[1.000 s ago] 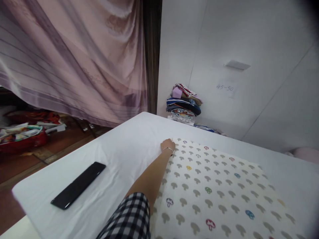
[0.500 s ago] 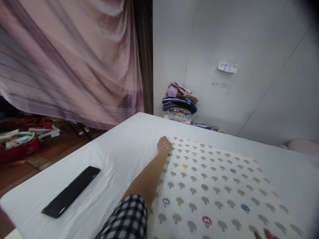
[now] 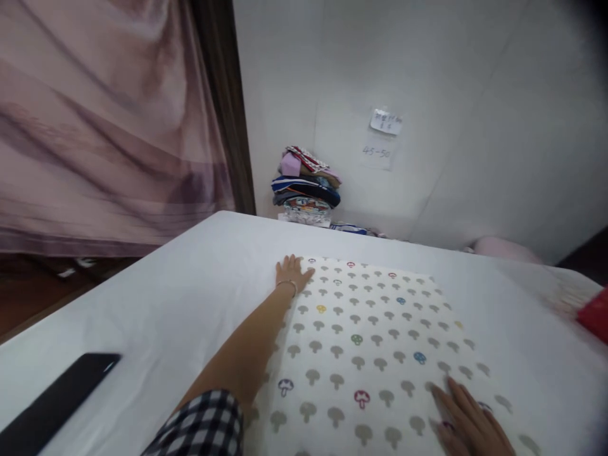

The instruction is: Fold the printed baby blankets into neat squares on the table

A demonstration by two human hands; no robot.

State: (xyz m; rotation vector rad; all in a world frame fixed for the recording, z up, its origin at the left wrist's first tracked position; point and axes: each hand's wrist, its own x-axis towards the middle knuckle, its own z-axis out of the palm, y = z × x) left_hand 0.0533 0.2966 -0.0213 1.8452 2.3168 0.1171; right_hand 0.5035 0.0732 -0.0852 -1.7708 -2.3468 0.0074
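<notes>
A cream cloth (image 3: 375,335) printed with grey and a few coloured mushrooms lies spread flat on the white table. At its far left corner my left hand (image 3: 292,273) rests palm down with fingers spread, a thin bracelet round the wrist. My right hand (image 3: 468,418) lies flat over the near right part of the cloth, its fingers stretched out and slightly blurred. Neither hand grips anything. The cloth's near edge runs out of view at the bottom.
A black flat slab (image 3: 59,402) lies on the white table (image 3: 190,285) at the left. Folded fabrics (image 3: 306,187) are stacked by the wall behind. A pink curtain (image 3: 104,126) hangs at the left, and a red object (image 3: 593,316) shows at the right edge.
The view has turned to the right. My left hand has gone from closed at the cloth's corner to spread flat there. My right hand has come further into view over the cloth.
</notes>
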